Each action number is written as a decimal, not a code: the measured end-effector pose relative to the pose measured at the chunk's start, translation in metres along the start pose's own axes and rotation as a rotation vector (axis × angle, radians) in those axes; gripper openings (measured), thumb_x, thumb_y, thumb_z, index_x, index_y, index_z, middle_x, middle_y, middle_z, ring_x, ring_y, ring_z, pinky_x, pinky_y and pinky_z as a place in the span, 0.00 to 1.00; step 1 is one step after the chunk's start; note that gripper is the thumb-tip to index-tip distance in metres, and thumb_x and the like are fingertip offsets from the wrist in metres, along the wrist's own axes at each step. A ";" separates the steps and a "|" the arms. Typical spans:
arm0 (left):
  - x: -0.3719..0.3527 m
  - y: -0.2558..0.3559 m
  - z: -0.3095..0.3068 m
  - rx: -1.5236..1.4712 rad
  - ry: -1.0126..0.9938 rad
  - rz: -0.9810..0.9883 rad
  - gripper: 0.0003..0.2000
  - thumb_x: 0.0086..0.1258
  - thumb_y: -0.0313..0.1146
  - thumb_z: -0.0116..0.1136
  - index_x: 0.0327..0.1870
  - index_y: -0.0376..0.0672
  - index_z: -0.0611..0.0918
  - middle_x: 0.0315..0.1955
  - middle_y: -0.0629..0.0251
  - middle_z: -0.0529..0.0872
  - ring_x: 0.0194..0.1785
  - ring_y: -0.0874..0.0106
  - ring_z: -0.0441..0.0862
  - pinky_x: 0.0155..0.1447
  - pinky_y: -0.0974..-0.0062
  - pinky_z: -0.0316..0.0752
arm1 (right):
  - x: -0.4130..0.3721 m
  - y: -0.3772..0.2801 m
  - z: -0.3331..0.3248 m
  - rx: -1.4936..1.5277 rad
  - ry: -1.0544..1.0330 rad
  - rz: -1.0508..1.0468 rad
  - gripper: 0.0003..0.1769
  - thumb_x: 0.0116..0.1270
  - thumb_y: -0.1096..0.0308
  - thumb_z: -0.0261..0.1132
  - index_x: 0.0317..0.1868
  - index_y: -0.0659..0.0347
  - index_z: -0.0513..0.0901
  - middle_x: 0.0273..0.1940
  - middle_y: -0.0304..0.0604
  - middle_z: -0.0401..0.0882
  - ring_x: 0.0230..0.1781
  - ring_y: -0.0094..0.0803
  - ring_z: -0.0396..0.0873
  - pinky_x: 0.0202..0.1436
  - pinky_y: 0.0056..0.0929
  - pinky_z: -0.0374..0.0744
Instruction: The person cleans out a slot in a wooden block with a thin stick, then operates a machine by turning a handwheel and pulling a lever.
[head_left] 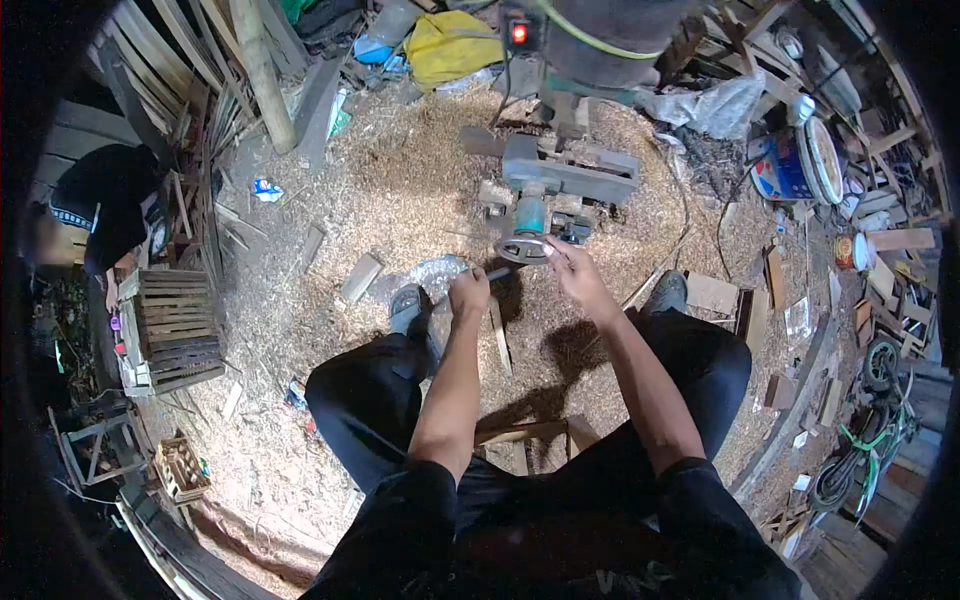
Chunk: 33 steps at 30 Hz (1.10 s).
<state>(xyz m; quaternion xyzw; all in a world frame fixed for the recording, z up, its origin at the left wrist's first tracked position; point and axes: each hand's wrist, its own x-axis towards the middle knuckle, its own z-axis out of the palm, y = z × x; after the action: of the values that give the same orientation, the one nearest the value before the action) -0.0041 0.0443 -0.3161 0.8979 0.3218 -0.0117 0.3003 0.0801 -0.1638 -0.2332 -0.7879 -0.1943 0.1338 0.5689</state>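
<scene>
A small machine (570,170) with a green body (530,213) stands on the sawdust-covered floor ahead of me. At its near end is a round metal wheel (522,249). My right hand (580,280) is at the wheel's right side, its fingers closed on the rim. To the left and a little nearer, my left hand (469,292) is closed round a thin dark bar (503,271) that points toward the wheel. The bar's far end lies close beneath the wheel; whether they touch cannot be made out.
Wood offcuts (361,277) lie on the floor (290,330). A slatted crate (180,330) and another person (110,200) are at the left. Buckets (797,163), cables and a small bicycle (870,450) are at the right. A yellow cloth (452,48) lies at the back.
</scene>
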 end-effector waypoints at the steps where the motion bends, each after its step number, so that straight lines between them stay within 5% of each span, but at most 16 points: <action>1: -0.009 0.009 -0.005 -0.039 0.030 0.026 0.23 0.72 0.44 0.46 0.35 0.29 0.84 0.29 0.37 0.84 0.36 0.42 0.84 0.45 0.49 0.79 | -0.001 0.007 0.000 0.022 0.002 0.024 0.17 0.75 0.64 0.59 0.60 0.61 0.80 0.46 0.49 0.85 0.42 0.29 0.82 0.47 0.29 0.80; 5: -0.040 0.044 -0.010 -0.082 -0.015 0.125 0.20 0.74 0.44 0.47 0.39 0.32 0.79 0.30 0.36 0.84 0.38 0.40 0.83 0.45 0.46 0.78 | -0.017 0.017 -0.014 0.065 0.090 0.022 0.16 0.75 0.63 0.60 0.57 0.62 0.82 0.33 0.42 0.82 0.31 0.26 0.78 0.38 0.30 0.78; 9: -0.071 0.096 -0.023 -0.054 -0.277 0.170 0.20 0.75 0.46 0.49 0.47 0.33 0.77 0.40 0.35 0.83 0.47 0.40 0.81 0.55 0.48 0.75 | -0.033 0.012 -0.055 -0.002 0.140 0.120 0.15 0.75 0.61 0.60 0.50 0.64 0.83 0.26 0.41 0.80 0.26 0.28 0.76 0.35 0.31 0.77; 13: -0.085 0.116 0.004 -0.029 -0.292 0.326 0.22 0.73 0.44 0.53 0.52 0.29 0.77 0.47 0.32 0.81 0.50 0.39 0.80 0.58 0.50 0.74 | -0.048 -0.006 -0.083 -0.233 0.168 0.032 0.15 0.74 0.61 0.60 0.47 0.66 0.83 0.28 0.45 0.83 0.26 0.32 0.77 0.35 0.33 0.77; 16: -0.090 0.110 0.014 -0.097 -0.153 0.389 0.20 0.72 0.44 0.52 0.52 0.33 0.77 0.34 0.35 0.84 0.41 0.41 0.83 0.49 0.47 0.78 | -0.054 -0.019 -0.094 -0.227 0.136 0.030 0.16 0.74 0.61 0.61 0.49 0.67 0.83 0.33 0.49 0.85 0.31 0.36 0.82 0.39 0.33 0.79; 20: -0.081 0.096 0.010 -0.153 -0.139 0.447 0.18 0.70 0.45 0.55 0.53 0.41 0.79 0.38 0.41 0.85 0.44 0.43 0.83 0.52 0.48 0.77 | -0.045 -0.034 -0.100 -0.126 0.148 0.029 0.18 0.73 0.61 0.60 0.53 0.68 0.82 0.39 0.53 0.86 0.37 0.37 0.86 0.42 0.32 0.81; 24: -0.074 0.097 -0.027 -0.099 -0.292 0.381 0.20 0.70 0.47 0.57 0.55 0.43 0.79 0.41 0.43 0.86 0.47 0.45 0.82 0.55 0.52 0.76 | -0.013 -0.081 -0.131 -0.331 0.226 -0.168 0.20 0.74 0.60 0.60 0.54 0.70 0.81 0.41 0.54 0.86 0.40 0.36 0.86 0.44 0.32 0.81; 26: -0.065 0.098 -0.045 -0.083 -0.459 0.371 0.20 0.71 0.47 0.57 0.56 0.43 0.81 0.46 0.47 0.86 0.51 0.53 0.84 0.58 0.60 0.77 | 0.013 -0.142 -0.157 -0.230 0.226 0.005 0.22 0.73 0.59 0.61 0.54 0.71 0.80 0.41 0.53 0.86 0.42 0.32 0.84 0.46 0.31 0.80; 29: -0.058 0.120 -0.090 -0.091 -0.555 0.389 0.18 0.71 0.43 0.59 0.53 0.40 0.83 0.44 0.50 0.88 0.48 0.58 0.86 0.55 0.64 0.78 | 0.084 -0.200 -0.194 -0.255 0.612 -0.357 0.26 0.73 0.53 0.61 0.54 0.72 0.80 0.44 0.48 0.84 0.42 0.28 0.80 0.46 0.28 0.79; 30: -0.048 0.125 -0.096 -0.172 -0.600 0.445 0.15 0.72 0.37 0.58 0.54 0.38 0.82 0.41 0.54 0.89 0.43 0.64 0.87 0.50 0.67 0.80 | 0.108 -0.227 -0.207 -0.104 0.603 -0.258 0.28 0.73 0.50 0.60 0.55 0.72 0.80 0.46 0.48 0.84 0.44 0.30 0.81 0.48 0.27 0.79; 32: -0.050 0.154 -0.129 -0.535 -0.563 0.522 0.13 0.73 0.32 0.58 0.53 0.35 0.83 0.36 0.59 0.89 0.40 0.71 0.86 0.47 0.72 0.80 | 0.172 -0.259 -0.234 -0.413 0.917 -0.732 0.24 0.73 0.51 0.59 0.43 0.69 0.83 0.37 0.42 0.83 0.35 0.26 0.78 0.40 0.25 0.77; 33: -0.050 0.176 -0.151 -0.572 -0.509 0.575 0.12 0.73 0.31 0.58 0.52 0.35 0.83 0.36 0.60 0.88 0.38 0.73 0.85 0.46 0.73 0.80 | 0.184 -0.294 -0.240 -0.351 0.881 -0.645 0.28 0.72 0.46 0.59 0.46 0.69 0.81 0.40 0.49 0.83 0.40 0.34 0.80 0.45 0.31 0.77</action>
<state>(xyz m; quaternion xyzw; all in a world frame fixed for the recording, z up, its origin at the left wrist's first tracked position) 0.0333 -0.0096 -0.0878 0.8003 -0.0332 -0.0586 0.5958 0.3021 -0.2009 0.1236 -0.7527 -0.1887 -0.4218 0.4689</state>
